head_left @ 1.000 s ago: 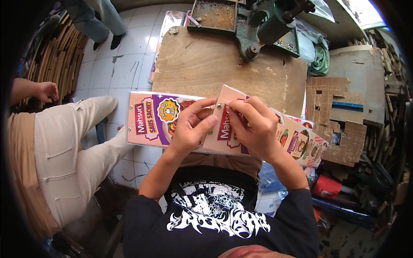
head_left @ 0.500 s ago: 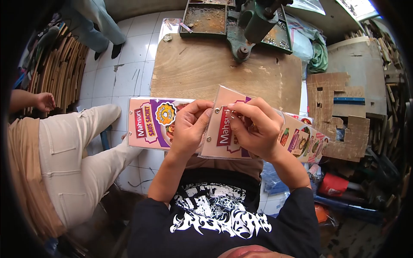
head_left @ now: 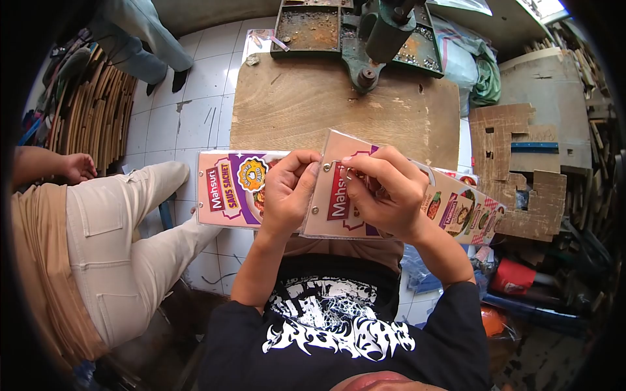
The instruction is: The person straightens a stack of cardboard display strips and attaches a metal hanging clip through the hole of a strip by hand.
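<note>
A laminated printed card (head_left: 321,225) marked "Mahsuri" lies tilted in front of my body, with metal eyelets along its left edge. My left hand (head_left: 288,192) is closed at that edge, thumb and bent fingers pinched beside the upper eyelet (head_left: 327,167). Over the card's face, my right hand (head_left: 385,189) pinches a thin, bent metal wire piece (head_left: 344,162) close to the same eyelet. Its exact shape is partly hidden by the fingers. Another "Mahsuri Saus Sachet" card (head_left: 218,189) extends left beneath my left hand, and more printed cards (head_left: 466,212) fan out on the right.
Beyond the cards is a wooden tabletop (head_left: 280,104) bearing a green metal press (head_left: 385,39) with trays of small metal parts (head_left: 306,29). Another person (head_left: 104,221) is close on my left. Cut brown boards (head_left: 502,137) are at the right.
My hands and the card hold nearly the same pose, the wire piece still at the upper eyelet. The whole view has shifted slightly.
</note>
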A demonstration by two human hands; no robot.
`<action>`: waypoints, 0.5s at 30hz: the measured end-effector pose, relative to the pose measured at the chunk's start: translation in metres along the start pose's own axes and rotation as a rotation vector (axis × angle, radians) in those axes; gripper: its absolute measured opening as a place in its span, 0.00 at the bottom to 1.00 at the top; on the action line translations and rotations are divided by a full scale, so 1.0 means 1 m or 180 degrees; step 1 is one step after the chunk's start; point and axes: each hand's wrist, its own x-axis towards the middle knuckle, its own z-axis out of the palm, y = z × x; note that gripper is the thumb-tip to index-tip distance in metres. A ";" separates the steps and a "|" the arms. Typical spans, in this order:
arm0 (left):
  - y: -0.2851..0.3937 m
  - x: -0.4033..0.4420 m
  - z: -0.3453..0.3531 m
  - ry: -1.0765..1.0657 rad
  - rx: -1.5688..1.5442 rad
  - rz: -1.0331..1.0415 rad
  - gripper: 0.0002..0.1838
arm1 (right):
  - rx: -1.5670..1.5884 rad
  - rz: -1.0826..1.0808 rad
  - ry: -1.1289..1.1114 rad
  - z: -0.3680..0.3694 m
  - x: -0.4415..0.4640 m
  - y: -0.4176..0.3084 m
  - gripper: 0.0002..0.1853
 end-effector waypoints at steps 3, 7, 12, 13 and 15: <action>-0.001 0.000 -0.001 -0.0015 -0.0052 -0.0057 0.07 | -0.0017 0.0019 0.0009 0.001 -0.001 0.000 0.12; -0.001 0.000 0.000 0.0007 -0.0124 -0.0095 0.08 | -0.0005 0.0067 -0.0053 0.001 0.000 0.000 0.12; 0.005 -0.008 -0.006 -0.0231 -0.0899 -0.0427 0.20 | -0.0057 0.0090 0.0069 0.002 0.003 0.008 0.12; 0.008 -0.010 -0.005 -0.0348 -0.1462 -0.0544 0.26 | -0.0058 0.0094 0.0072 0.002 0.005 0.010 0.12; 0.012 -0.013 -0.012 -0.0693 -0.1395 -0.0619 0.35 | -0.0041 0.0151 0.0045 0.004 0.005 0.013 0.12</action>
